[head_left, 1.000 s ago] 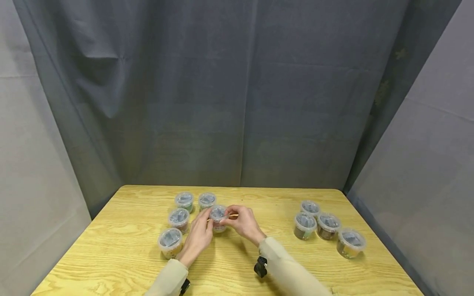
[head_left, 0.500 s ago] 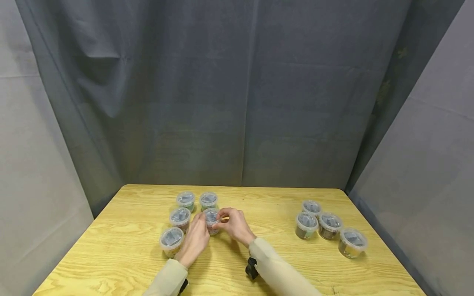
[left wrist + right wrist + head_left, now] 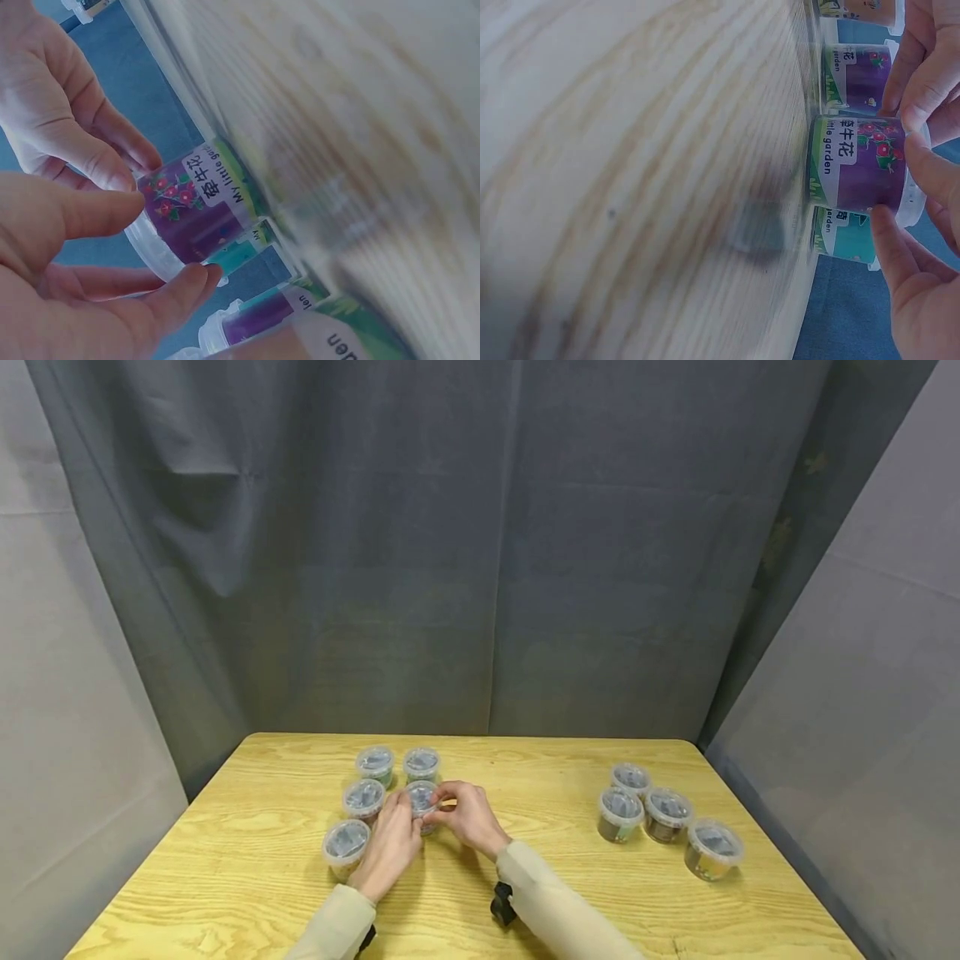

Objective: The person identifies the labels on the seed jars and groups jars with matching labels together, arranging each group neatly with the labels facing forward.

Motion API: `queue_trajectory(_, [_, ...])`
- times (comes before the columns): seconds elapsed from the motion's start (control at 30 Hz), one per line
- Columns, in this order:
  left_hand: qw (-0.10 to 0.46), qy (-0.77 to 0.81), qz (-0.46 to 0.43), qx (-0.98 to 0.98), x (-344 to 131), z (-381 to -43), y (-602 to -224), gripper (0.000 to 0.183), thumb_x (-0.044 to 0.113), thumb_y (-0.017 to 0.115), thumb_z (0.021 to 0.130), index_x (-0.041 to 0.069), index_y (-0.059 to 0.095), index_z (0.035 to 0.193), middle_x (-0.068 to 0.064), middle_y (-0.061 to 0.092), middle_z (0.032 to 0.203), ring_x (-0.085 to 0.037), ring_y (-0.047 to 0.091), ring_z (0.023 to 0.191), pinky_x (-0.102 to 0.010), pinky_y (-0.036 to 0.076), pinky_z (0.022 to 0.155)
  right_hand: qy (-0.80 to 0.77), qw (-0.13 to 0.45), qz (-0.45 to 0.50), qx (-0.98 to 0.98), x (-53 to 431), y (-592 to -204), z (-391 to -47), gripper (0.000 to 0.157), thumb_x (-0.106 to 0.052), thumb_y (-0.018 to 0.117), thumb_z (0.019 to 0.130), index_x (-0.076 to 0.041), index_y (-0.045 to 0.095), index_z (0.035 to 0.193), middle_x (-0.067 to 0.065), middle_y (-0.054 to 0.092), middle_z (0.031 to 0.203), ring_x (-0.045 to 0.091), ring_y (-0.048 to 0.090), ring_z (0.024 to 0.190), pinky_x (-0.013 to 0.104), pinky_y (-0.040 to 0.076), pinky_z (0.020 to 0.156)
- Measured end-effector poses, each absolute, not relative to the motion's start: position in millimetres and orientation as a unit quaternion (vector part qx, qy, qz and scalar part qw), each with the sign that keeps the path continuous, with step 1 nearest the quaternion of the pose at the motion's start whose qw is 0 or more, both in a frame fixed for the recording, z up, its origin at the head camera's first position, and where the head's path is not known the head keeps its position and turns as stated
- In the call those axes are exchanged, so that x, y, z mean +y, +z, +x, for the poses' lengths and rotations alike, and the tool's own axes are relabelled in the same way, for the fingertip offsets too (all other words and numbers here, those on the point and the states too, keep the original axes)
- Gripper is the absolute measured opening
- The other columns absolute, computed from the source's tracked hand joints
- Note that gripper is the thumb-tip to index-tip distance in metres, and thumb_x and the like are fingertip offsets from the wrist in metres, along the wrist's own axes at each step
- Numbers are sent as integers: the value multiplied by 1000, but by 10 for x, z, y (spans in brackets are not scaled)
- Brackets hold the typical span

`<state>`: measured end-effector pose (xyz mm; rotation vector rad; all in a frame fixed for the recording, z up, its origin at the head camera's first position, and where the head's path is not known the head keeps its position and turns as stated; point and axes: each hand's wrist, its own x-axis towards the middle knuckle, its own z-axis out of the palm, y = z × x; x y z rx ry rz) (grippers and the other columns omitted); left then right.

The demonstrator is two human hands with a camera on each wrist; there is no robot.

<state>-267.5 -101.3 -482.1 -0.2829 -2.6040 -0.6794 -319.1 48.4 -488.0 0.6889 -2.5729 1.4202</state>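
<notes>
A small lidded plastic tub (image 3: 422, 796) with a purple flower label reading "My little garden" stands upright at the left-centre of the table. My left hand (image 3: 392, 843) holds its left side, thumb and fingers around it near the lid. From the right, my right hand (image 3: 468, 818) pinches the same tub by its rim and side. Close up, the purple label (image 3: 180, 199) shows between the fingers of both hands. A teal-labelled tub (image 3: 846, 234) sits just behind it, and another purple tub (image 3: 859, 79) lies to its left.
Left of the hands, more lidded tubs stand in a column, the nearest (image 3: 347, 843) beside my left wrist. Several others, including one at the front (image 3: 714, 849), cluster on the right of the wooden table (image 3: 555, 877). Grey curtains (image 3: 480, 568) enclose the table.
Both hands have slid the purple-labelled tub to the left, closer to the left group. It now stands in front of the back tub there. The right-hand cluster is unchanged.
</notes>
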Motion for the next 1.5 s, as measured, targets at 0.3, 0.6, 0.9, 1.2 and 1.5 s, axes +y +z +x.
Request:
queue_trajectory(0.3, [221,-237,-102,-941,-1021,-2684,-4821,36,0,70,84,-14,57,114,-28,60,115,-39,65,98,-47,57,81,467,60,235,-851,481,-4868,-3180,16,-16,82,78,-9,72,88,1,71,91,23,69,96,30,60,81])
queue_trajectory(0.6, [243,-223,-111,-938,-1006,-2679,-4826,45,-1,73,82,-16,55,120,-27,58,116,-39,62,104,-47,56,86,481,40,228,-846,540,-4861,-3149,28,-20,81,81,-6,70,103,6,71,106,30,68,105,34,59,86])
queue_trajectory(0.9, [258,-224,-107,-934,-936,-2695,-4798,53,9,75,85,-12,53,128,-28,55,131,-41,56,119,-51,50,99,488,61,216,-844,754,-4840,-3118,27,-13,76,85,-2,68,109,12,67,118,33,62,115,45,55,96])
queue_trajectory(1.2, [265,-228,-115,-930,-746,-2774,-4784,52,12,75,85,-8,55,128,-23,57,129,-38,55,122,-48,48,102,396,114,193,-891,1063,-4858,-3044,29,-13,72,89,-6,69,117,13,67,125,34,60,120,51,51,98])
queue_trajectory(1.5, [254,-205,-145,-934,-470,-2856,-4777,45,13,75,86,-5,59,124,-19,60,126,-34,57,120,-46,50,100,357,145,158,-909,1409,-4837,-2986,27,-8,73,87,-2,70,113,14,70,115,33,65,104,47,56,87])
